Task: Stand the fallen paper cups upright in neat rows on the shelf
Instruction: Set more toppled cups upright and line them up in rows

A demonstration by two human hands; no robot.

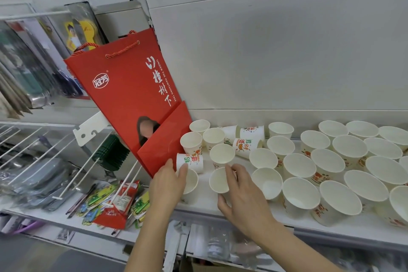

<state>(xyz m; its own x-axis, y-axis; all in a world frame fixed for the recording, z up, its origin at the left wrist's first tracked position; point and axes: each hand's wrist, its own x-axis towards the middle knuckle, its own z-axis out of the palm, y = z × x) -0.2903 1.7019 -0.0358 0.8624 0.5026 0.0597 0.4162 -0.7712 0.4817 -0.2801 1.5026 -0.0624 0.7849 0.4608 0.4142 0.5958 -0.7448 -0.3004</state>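
Many white paper cups with red and green print stand upright in rows on the white shelf. My left hand grips an upright cup at the shelf's front left corner. My right hand holds another upright cup at its rim and side. Just behind my left hand, a cup lies on its side. Three more fallen cups lie further back: one, one and one.
A red paper gift bag with rope handles leans against the shelf's left end, right beside the cups. Left of it are wire hooks with packaged goods and red packets. The white back wall rises behind the cups.
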